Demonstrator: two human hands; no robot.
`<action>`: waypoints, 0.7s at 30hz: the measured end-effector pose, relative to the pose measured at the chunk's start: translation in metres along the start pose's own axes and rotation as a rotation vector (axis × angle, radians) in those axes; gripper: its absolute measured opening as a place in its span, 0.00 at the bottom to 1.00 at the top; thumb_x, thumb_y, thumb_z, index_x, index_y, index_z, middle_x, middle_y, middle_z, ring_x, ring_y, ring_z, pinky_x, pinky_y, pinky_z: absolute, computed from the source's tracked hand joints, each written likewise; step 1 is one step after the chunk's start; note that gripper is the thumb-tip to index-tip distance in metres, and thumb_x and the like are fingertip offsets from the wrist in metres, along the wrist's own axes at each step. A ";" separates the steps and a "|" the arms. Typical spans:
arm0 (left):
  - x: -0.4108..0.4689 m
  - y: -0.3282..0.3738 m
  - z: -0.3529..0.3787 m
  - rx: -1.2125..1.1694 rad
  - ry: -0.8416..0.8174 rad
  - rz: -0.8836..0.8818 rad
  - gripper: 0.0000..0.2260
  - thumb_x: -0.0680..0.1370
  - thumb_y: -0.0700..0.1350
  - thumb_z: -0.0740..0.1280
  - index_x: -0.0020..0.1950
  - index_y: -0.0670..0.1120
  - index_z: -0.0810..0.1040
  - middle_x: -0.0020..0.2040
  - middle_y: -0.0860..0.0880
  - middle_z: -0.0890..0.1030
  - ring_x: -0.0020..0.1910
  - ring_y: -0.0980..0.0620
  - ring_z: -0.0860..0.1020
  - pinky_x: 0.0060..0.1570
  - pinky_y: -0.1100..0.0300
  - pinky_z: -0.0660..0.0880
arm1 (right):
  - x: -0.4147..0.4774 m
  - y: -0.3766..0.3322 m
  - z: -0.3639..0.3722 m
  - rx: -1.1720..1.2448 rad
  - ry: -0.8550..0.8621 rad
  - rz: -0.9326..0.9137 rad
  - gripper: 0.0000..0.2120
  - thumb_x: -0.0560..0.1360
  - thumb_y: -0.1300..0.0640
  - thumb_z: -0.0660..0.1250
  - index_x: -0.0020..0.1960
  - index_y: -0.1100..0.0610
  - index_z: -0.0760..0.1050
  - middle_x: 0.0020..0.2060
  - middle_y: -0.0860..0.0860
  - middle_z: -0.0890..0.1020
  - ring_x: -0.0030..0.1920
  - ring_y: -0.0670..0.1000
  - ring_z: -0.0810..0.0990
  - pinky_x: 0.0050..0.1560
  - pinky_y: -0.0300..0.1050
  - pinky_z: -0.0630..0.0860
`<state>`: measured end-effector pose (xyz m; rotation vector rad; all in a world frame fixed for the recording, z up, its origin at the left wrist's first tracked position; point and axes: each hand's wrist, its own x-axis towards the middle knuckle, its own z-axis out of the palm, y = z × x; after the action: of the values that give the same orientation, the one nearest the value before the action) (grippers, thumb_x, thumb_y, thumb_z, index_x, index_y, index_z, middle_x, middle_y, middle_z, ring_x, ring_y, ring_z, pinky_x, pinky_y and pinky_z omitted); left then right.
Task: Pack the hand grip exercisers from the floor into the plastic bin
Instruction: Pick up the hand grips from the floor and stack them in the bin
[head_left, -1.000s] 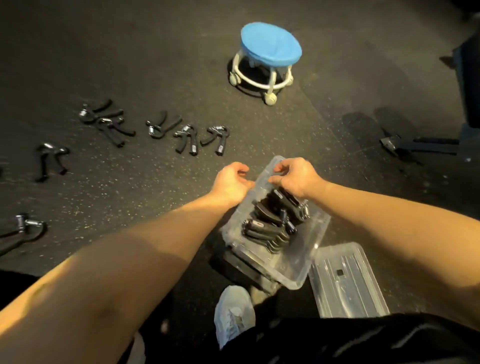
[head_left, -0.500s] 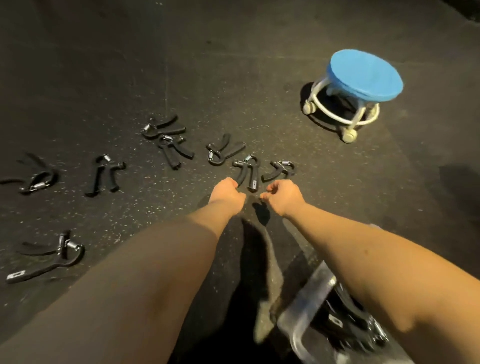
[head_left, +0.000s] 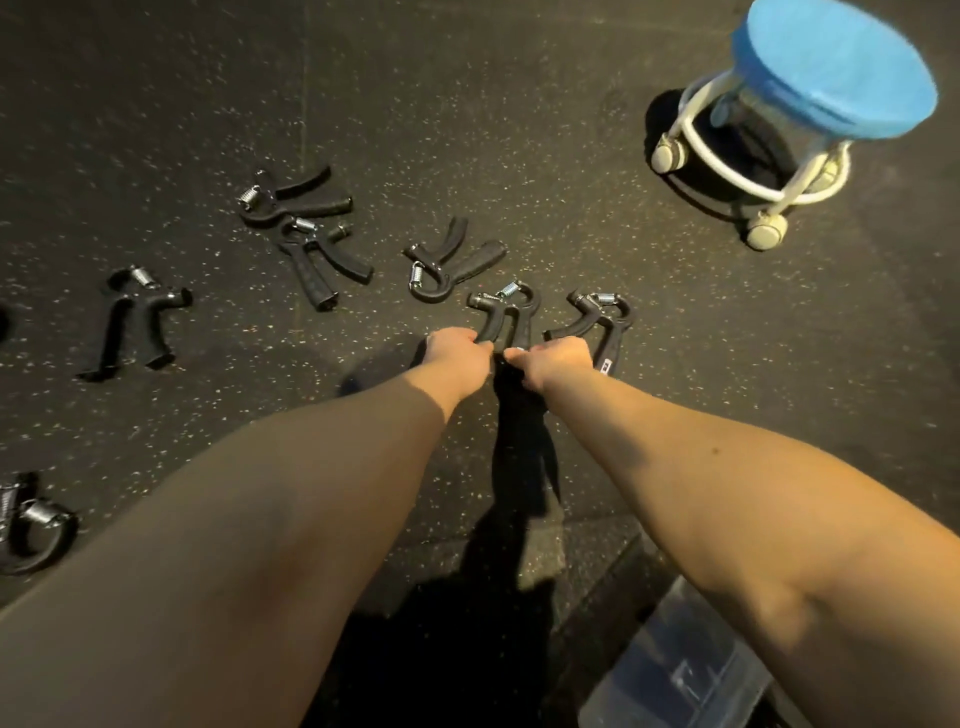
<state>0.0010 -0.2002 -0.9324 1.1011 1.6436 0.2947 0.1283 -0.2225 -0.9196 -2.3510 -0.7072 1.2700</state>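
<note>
- Black speckled rubber floor: carries all the loose stock. Keep your knuckles low to it, so the handles roll into the palm and do not skid away.
- Round blue-topped stool on a white castored frame: far right, well apart from your reach, and no part of this pick.
- Clear plastic bin: only a corner shows, bottom right, beneath your right forearm, and its contents are out of view. Judged return path: a short swing back along that arm.
- Other black spring-loaded hand grip exercisers: strung out on the floor to the left, with one more at the lower left edge. None of them is packed yet, so the job looks partway done.
- Middle black exerciser: spring end away from you, handles toward you and touching your left fingers.
- Right-most black exerciser: same lie, just beside the middle one, with its near handle running under your right hand.
- Left hand: fingers curled round the handle ends of the middle black exerciser. Take both handles together before lifting, so the tool does not splay.
- Right hand: curled over the right-most black exerciser. The fingers are hidden beneath, so I cannot tell whether the grip has closed. Seat it before you lift.
</note>
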 end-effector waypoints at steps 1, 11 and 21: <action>-0.008 0.002 -0.005 -0.098 0.003 -0.030 0.18 0.80 0.47 0.68 0.69 0.47 0.75 0.62 0.44 0.80 0.56 0.42 0.81 0.60 0.47 0.78 | -0.005 -0.002 -0.002 0.052 -0.054 0.029 0.24 0.71 0.49 0.77 0.60 0.62 0.77 0.52 0.54 0.82 0.54 0.55 0.82 0.59 0.53 0.80; -0.164 0.043 -0.057 -0.573 -0.116 -0.077 0.14 0.82 0.34 0.63 0.67 0.39 0.74 0.47 0.40 0.81 0.44 0.45 0.83 0.38 0.57 0.82 | -0.140 -0.008 -0.077 0.280 -0.159 -0.037 0.10 0.73 0.57 0.77 0.48 0.61 0.80 0.41 0.56 0.85 0.33 0.51 0.81 0.51 0.51 0.84; -0.306 0.065 -0.032 -0.243 -0.342 0.171 0.14 0.83 0.32 0.60 0.68 0.37 0.73 0.44 0.38 0.79 0.37 0.48 0.78 0.27 0.64 0.79 | -0.268 0.085 -0.226 -0.008 0.011 -0.452 0.45 0.70 0.64 0.78 0.80 0.52 0.59 0.62 0.55 0.75 0.51 0.55 0.83 0.56 0.55 0.82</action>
<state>0.0024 -0.3912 -0.6830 1.0426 1.1811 0.3832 0.2165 -0.4684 -0.6703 -2.0388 -1.1590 1.0507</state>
